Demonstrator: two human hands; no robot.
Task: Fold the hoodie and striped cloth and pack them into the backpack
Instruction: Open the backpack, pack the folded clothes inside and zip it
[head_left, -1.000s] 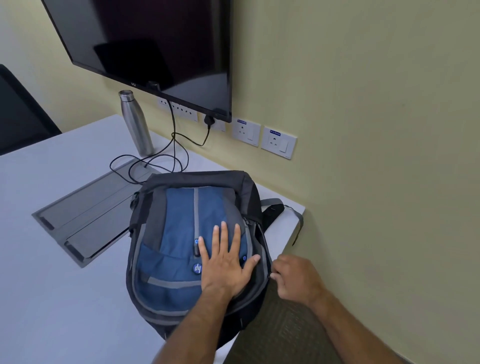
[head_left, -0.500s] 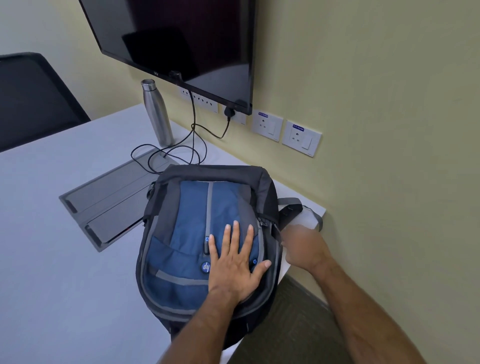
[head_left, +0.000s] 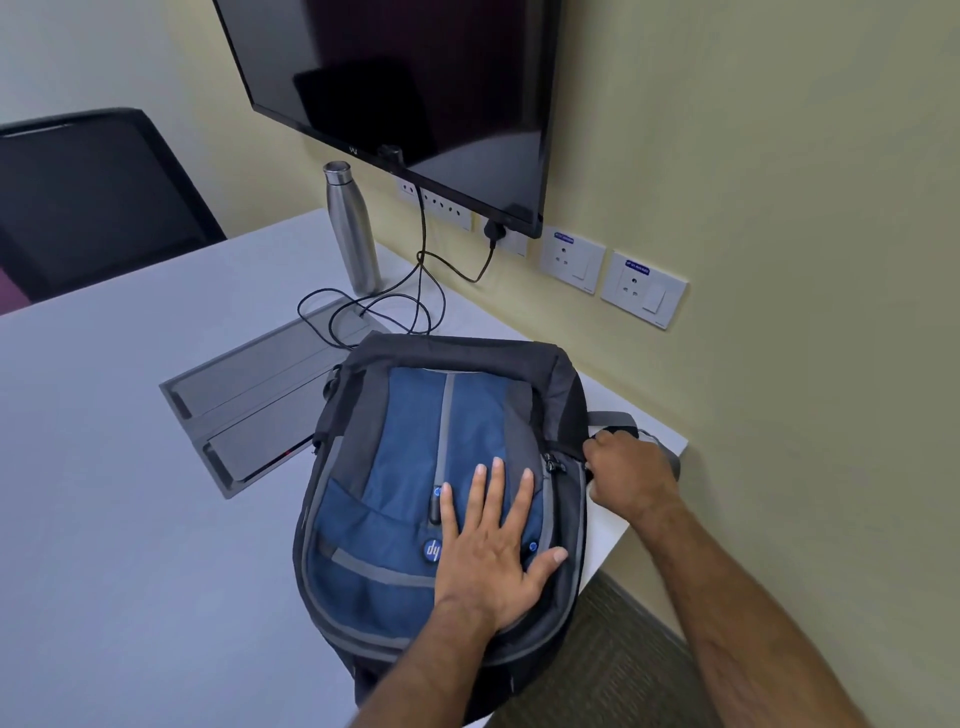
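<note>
Backpack (head_left: 415, 467) is pressed flat by left hand (head_left: 491, 551), fingers spread, nothing held. Right hand (head_left: 631, 470) curled at zip side; contents can't be told. Zip should be pulled steadily w/ bag pinned.

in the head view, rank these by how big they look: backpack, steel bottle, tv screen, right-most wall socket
1. backpack and tv screen: alike in apparent size. The backpack is nearer the camera and the screen is cut off by the frame's top, so no ranking between them.
2. steel bottle
3. right-most wall socket
</note>
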